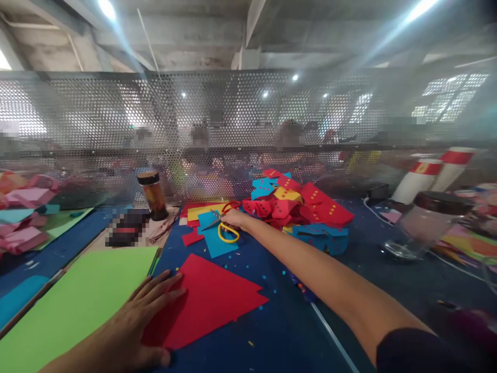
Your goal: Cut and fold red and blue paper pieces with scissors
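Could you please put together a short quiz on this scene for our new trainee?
1. True or false: the left hand has its fingers spread over the red sheet.

2. Which of these is nearest the right hand?
A) a dark-lidded jar
B) the scissors
C) the pink folded paper

3. Fill in the missing word: the large sheet at the lower left of the picture is ____ in colour.

Key: 1. True. 2. B. 3. Green.
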`<state>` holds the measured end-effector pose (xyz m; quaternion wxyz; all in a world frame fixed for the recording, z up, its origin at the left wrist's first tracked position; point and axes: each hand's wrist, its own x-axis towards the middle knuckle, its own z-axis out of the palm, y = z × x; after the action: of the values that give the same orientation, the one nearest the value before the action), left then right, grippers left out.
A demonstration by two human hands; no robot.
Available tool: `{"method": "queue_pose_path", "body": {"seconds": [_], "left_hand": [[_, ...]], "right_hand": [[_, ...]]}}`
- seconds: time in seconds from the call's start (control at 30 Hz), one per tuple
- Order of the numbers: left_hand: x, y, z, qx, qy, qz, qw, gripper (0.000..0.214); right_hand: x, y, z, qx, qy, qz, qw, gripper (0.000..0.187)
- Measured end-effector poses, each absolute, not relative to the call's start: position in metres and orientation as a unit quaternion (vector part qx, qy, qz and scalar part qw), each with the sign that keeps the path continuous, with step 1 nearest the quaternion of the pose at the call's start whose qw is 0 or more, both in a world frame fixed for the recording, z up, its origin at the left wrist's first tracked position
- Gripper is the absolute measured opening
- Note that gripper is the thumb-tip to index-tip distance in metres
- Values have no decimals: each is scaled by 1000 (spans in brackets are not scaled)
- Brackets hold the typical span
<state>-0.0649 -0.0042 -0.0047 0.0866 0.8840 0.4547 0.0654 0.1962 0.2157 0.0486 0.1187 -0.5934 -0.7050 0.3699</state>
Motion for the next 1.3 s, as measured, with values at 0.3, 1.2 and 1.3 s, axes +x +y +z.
{"method": "queue_pose_path", "body": {"seconds": [0.3,1.2,1.3], "left_hand": [[-70,-3,-14,899,426,89,46,97],[-57,-5,-12,799,533,255,117,52],[-54,-5,-6,782,545,265,145,41]], "right_hand": [[217,129,62,-495,-838,179,145,31],[228,20,35,-369,-883,210,199,57],[228,20,36,-375,-874,234,201,53]]}}
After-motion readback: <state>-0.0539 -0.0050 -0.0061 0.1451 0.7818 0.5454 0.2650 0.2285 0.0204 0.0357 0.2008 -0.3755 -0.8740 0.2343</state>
